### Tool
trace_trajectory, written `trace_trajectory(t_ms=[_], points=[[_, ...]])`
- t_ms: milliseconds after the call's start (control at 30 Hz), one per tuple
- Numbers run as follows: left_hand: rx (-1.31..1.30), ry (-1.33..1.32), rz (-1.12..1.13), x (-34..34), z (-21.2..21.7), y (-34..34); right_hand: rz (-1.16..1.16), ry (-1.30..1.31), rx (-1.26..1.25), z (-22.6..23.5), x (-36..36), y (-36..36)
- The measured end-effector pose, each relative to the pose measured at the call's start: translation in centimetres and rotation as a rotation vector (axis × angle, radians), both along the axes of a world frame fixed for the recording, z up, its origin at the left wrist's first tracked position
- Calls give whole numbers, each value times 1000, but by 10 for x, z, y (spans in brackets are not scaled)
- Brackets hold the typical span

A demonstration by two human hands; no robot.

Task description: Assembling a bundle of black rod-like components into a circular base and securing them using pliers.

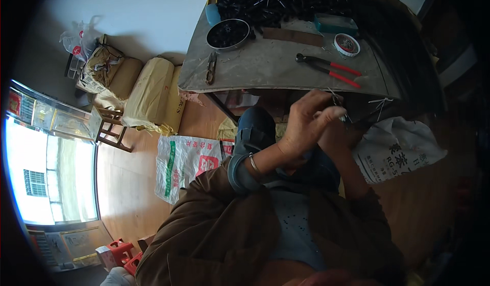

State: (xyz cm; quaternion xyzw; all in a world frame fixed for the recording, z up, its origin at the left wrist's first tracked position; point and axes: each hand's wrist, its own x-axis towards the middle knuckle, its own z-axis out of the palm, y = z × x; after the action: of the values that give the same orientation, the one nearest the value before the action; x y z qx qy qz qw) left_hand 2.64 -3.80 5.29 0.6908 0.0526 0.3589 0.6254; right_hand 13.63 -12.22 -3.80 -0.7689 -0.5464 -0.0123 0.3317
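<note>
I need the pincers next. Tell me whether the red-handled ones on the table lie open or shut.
Open at the handles: the red-handled pincers lie flat on the grey table, their two red grips spread apart toward the right. Whether the dark head is closed cannot be told.

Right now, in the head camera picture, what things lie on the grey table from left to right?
Small dark metal snips → round metal bowl of dark pieces → red-handled pincers → small round white-rimmed tin.

one view only, we get it from a head-worn fisheye looking steeply down past our own brown jacket sleeves. our raised left hand sits close, mid-frame. the grey worn worktable lies farther off toward the top edge, wooden floor at left; edges bend at the rim.
</note>
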Motion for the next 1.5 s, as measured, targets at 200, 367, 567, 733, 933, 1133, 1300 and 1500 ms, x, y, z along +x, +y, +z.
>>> trace_trajectory(t_ms=[200, 367, 567, 733, 933, 1133, 1300, 1500], points=[[-374, 137, 87, -28, -8, 41, 81, 370, -40, 10, -24, 26], [-119, 190, -201, -46, -7, 72, 330, 978, 120, 57, -25, 31], [-104, 212, 0, -40, -30, 63, 253, 903, 152, 58, -28, 31], [-547, 149, -339, -41, -30, 77, 439, 975, -1, 69, -16, 28], [-318, 97, -605, -44, -14, 86, 542, 1024, -55, 73, -18, 26], [-699, -23, -139, -26, -19, 45, 186, 945, 195, 65, -48, 36], [-530, -62, 21, -25, -14, 46, 166, 1089, 157, 76, -51, 48], [-192, 54, 244, -26, -28, 120, 233, 1123, 128, 62, -33, 51]])
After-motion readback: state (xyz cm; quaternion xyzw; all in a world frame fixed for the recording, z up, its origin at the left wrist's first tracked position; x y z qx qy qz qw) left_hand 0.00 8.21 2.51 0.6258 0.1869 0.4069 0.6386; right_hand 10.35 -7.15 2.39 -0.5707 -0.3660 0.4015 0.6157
